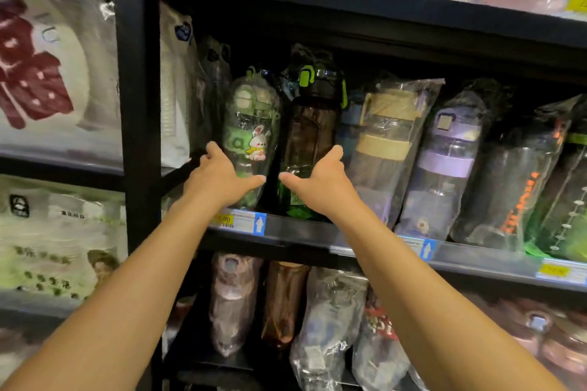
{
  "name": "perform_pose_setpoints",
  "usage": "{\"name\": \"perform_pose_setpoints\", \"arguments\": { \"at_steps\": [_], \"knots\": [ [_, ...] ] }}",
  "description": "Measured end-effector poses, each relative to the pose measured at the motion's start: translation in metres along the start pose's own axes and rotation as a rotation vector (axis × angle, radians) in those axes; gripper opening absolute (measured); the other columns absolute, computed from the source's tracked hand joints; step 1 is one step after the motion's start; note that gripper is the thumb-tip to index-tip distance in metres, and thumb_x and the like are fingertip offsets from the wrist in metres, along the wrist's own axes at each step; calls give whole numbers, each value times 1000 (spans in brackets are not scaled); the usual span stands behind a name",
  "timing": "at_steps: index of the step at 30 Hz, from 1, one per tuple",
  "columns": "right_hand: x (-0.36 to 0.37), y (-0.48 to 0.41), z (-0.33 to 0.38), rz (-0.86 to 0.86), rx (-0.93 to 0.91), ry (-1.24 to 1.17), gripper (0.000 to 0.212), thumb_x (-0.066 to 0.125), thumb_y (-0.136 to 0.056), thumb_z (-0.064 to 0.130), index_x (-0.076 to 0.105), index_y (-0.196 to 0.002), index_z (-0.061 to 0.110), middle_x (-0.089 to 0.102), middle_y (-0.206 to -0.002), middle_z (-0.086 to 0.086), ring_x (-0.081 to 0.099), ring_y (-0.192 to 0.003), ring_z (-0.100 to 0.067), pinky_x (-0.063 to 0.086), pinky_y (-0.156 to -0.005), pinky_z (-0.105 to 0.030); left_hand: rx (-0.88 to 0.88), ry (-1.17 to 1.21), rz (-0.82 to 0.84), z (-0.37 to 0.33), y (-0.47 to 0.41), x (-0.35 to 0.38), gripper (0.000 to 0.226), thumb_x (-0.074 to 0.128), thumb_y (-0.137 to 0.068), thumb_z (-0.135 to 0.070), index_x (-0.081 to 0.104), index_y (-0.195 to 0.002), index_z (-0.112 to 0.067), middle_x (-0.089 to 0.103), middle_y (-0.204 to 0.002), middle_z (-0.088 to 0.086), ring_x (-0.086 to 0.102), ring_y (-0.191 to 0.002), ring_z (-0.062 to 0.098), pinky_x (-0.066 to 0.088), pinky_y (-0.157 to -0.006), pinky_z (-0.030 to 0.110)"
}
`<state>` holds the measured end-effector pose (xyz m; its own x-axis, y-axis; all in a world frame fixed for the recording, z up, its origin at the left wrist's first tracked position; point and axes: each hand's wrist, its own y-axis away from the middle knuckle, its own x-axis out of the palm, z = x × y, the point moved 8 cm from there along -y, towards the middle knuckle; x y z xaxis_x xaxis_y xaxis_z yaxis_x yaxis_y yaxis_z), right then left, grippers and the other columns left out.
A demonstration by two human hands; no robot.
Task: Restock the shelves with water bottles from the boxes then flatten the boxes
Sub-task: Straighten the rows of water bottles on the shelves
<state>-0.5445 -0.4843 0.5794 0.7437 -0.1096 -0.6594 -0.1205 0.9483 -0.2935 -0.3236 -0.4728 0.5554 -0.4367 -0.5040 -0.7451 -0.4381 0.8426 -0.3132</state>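
Note:
On the middle shelf (305, 228) stands a row of plastic-wrapped water bottles. My left hand (222, 178) wraps around the lower part of a green bottle with a rabbit sticker (251, 124), thumb on its front and fingers at its left side. My right hand (317, 181) grips the lower part of a dark brown bottle with a lime-green lid (313, 117), thumb on the left and fingers on the right. Both bottles stand upright side by side, a narrow gap between them. No box is in view.
To the right stand a beige-banded bottle (387, 143), a purple bottle (444, 162) and dark bottles with orange print (514, 187). The lower shelf holds several wrapped bottles (282, 305). A black upright post (136, 105) separates packaged goods (54, 73) on the left.

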Motion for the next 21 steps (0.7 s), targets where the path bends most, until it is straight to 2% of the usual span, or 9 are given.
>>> {"name": "perform_pose_setpoints", "arguments": {
  "at_steps": [5,13,18,21],
  "knots": [
    [8,-3,-7,-87,-25,19,106,77,-88,51,8,-154,6,32,-158,-18,49,-132,-38,46,-98,-44,13,41,21,-2,-8,8,108,79,-78,-65,20,-146,-6,52,-142,19,55,-125,39,44,-83,43],
    [8,3,-8,-119,-77,16,110,76,-86,56,4,-161,17,30,-160,-14,45,-138,-36,43,-102,-44,52,19,-32,-3,0,-1,90,77,-82,-59,29,-141,-10,58,-134,15,57,-121,39,39,-78,40],
    [8,11,-9,-113,-105,24,111,74,-85,58,2,-162,22,32,-159,-10,49,-134,-34,39,-90,-37,48,17,-38,3,14,-11,91,76,-82,-59,28,-142,-10,58,-130,14,59,-113,37,40,-75,41],
    [5,16,-10,-115,-113,11,111,75,-84,58,4,-161,24,35,-157,-9,49,-134,-33,44,-99,-42,48,27,-35,6,23,-14,91,75,-83,-59,27,-143,-10,58,-129,14,57,-107,35,41,-76,41]
  ]
}}
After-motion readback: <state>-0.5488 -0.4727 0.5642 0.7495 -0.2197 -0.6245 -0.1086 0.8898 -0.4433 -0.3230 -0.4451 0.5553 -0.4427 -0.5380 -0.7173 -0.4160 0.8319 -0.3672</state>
